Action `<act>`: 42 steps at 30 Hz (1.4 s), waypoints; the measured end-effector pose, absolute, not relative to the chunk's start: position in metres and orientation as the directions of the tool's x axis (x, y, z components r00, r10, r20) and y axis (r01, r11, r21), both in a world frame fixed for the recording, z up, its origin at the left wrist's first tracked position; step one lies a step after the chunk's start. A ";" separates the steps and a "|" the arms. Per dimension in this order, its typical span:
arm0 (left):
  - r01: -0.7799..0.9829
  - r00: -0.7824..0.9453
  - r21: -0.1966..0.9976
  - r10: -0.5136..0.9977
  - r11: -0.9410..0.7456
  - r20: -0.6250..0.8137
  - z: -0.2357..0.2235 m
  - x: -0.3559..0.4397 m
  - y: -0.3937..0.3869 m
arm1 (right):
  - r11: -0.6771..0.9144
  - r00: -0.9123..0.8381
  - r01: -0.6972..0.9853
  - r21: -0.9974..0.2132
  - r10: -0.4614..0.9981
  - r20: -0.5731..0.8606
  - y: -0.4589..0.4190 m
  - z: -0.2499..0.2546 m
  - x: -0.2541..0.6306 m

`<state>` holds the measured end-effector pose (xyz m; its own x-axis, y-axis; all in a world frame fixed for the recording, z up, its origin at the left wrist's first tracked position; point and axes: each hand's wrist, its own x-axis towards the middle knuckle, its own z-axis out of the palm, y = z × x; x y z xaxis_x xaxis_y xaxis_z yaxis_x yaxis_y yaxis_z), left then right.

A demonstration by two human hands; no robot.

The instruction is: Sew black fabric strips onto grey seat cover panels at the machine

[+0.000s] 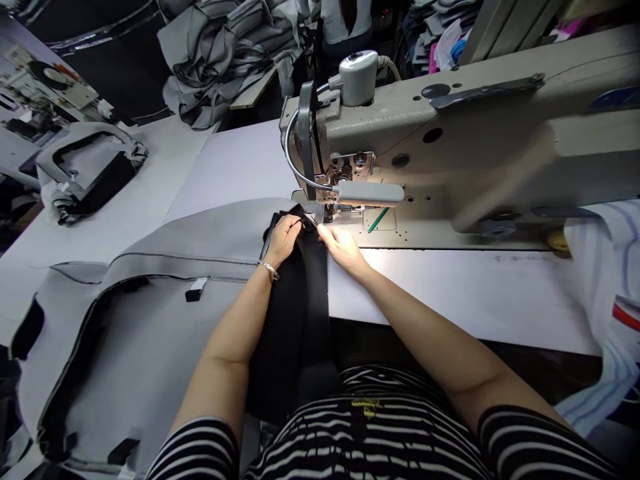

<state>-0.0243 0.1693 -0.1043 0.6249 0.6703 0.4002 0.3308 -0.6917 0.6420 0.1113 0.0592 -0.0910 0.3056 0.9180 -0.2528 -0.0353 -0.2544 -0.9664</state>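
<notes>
My left hand point(285, 239), with a bracelet at its wrist, pinches the folded upper end of a black fabric panel point(287, 333). Opposite it, my right hand point(344, 249) is closed at the same dark edge, thumb and finger together. A small pale sliver shows by its fingertips, too small to name. Both hands are just left of the needle area of a sewing machine point(425, 127), whose presser foot point(329, 212) stands close by. Joined to the black panel, a large grey fabric cover point(150, 347) with dark piped seams spreads to the left and hangs toward my lap.
A lamp point(370, 193) on a bendy metal arm lights the needle area. On the bed lies a green stick point(379, 220). Another sewn grey piece point(93, 167) sits on the left table, with grey fabric piles point(225, 60) behind. Striped cloth point(607, 287) hangs at right. A person point(345, 23) sits beyond.
</notes>
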 end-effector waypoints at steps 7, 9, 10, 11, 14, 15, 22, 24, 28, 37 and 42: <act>0.278 0.680 0.499 0.535 -0.821 0.501 -0.102 -0.022 0.160 | -0.206 0.292 0.760 -0.616 0.955 0.042 0.075 -0.092 0.117; 0.265 0.671 0.536 0.552 -0.801 0.494 -0.102 -0.021 0.157 | -0.200 0.280 0.808 -0.554 0.958 0.061 0.080 -0.096 0.115; 0.267 0.661 0.573 0.580 -0.775 0.477 -0.103 -0.021 0.155 | -0.202 0.284 0.820 -0.535 0.956 0.075 0.082 -0.098 0.115; 0.275 0.647 0.619 0.618 -0.736 0.447 -0.103 -0.021 0.155 | -0.210 0.294 0.826 -0.524 0.952 0.082 0.084 -0.100 0.115; 0.295 0.554 0.789 0.769 -0.539 0.319 -0.104 -0.019 0.155 | -0.256 0.331 0.805 -0.535 0.942 0.048 0.089 -0.102 0.117; 0.287 0.509 0.843 0.818 -0.455 0.268 -0.104 -0.019 0.156 | -0.264 0.331 0.787 -0.558 0.943 0.021 0.090 -0.102 0.119; 0.145 0.416 0.984 0.909 -0.107 0.038 -0.096 -0.018 0.161 | -0.170 0.301 0.470 -0.866 0.953 -0.024 0.072 -0.096 0.129; 0.134 0.407 0.985 0.913 -0.107 0.043 -0.095 -0.018 0.160 | -0.150 0.285 0.258 -0.954 0.956 -0.073 0.062 -0.092 0.123; 0.125 0.383 0.983 0.921 -0.133 0.076 -0.099 -0.018 0.158 | -0.288 0.075 -0.298 -0.910 0.943 -0.323 0.049 -0.086 0.109; 0.118 0.370 0.986 0.927 -0.120 0.068 -0.109 -0.018 0.164 | -0.424 0.001 -0.522 -0.740 0.867 -0.498 0.057 -0.087 0.101; 0.110 0.408 0.976 0.904 -0.188 0.128 -0.106 -0.018 0.161 | -0.393 0.045 -0.527 -0.754 0.872 -0.487 0.059 -0.086 0.098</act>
<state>-0.0180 0.1609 -0.1063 0.4077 0.9041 0.1282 0.1095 -0.1878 0.9761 0.0978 0.0585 -0.0858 0.0449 0.8725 -0.4866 -0.5269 -0.3931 -0.7535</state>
